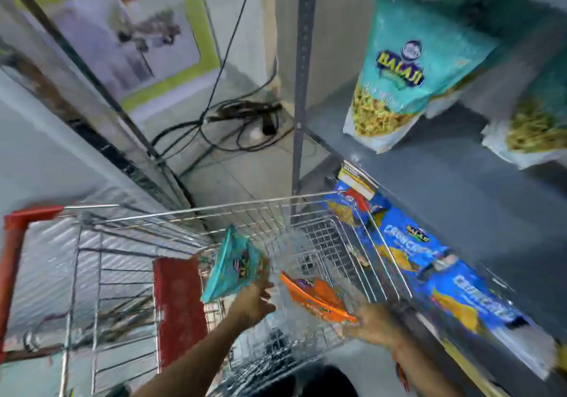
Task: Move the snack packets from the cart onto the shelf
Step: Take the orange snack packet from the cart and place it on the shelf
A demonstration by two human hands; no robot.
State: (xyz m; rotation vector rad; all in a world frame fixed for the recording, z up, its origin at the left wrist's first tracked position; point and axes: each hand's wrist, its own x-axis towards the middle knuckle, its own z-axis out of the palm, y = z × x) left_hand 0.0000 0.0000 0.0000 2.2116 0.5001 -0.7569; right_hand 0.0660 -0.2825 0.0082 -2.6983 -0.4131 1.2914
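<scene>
My left hand grips a teal snack packet by its lower edge, held up over the wire cart. My right hand holds an orange snack packet above the cart's right side. Both packets are blurred by motion. On the grey shelf to the right stand two teal packets, one upright at the left and one at the frame's edge. Blue packets lie along the lower shelf level beside the cart.
The cart has red corner guards and a red panel. A perforated metal upright marks the shelf's left end. Black cables are coiled on the floor behind the cart. A wall with posters stands at the left.
</scene>
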